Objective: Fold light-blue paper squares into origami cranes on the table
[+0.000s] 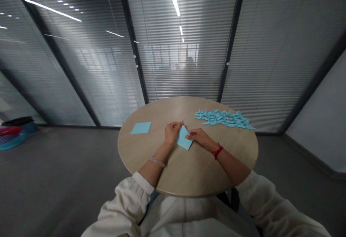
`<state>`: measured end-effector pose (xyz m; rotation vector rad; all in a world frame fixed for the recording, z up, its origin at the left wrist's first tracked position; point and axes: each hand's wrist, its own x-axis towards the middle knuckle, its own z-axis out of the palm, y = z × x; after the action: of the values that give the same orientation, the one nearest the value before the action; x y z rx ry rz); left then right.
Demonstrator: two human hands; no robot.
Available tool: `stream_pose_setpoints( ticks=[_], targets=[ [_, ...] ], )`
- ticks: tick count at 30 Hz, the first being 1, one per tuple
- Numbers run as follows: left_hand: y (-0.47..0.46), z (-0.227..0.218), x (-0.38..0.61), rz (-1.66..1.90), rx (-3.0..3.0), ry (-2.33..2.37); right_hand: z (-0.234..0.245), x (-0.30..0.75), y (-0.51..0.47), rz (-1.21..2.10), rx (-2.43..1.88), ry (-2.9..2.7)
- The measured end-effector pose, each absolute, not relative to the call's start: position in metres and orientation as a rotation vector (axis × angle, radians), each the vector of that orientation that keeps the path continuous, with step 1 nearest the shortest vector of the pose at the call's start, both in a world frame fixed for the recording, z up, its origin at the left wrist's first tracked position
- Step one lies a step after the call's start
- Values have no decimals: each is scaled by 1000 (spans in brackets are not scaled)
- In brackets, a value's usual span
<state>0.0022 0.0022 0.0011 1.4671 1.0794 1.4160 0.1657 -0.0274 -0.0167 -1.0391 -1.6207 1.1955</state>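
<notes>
One blue sheet [141, 128] lies flat on the left of the round table [189, 179], well apart from both hands. Next comes the left hand [172, 133], thumb and fingers closed at the top left edge of the paper [185, 142], close to its far tip. The paper, a folded blue kite, sits between the hands near the middle of the table, its long axis running away from the body and its near point swung slightly right. So the left hand is nearer the far tip, while the right hand [200, 138] grips the right edge lower down, thumb over the face, fingers closed; what its fingertips do underneath I cannot tell. Neither hand has the near point. Beyond the right hand, farther back, blue folded figures [224, 118] lie crowded together, touching neither hand.
</notes>
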Motion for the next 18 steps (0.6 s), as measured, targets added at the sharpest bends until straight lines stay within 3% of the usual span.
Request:
stream_pose_setpoints(
  ticks=[18],
  targets=[
    [3, 4, -7, 1501, 1617, 1273, -20, 166, -26, 1252, -1017, -1671]
  ],
)
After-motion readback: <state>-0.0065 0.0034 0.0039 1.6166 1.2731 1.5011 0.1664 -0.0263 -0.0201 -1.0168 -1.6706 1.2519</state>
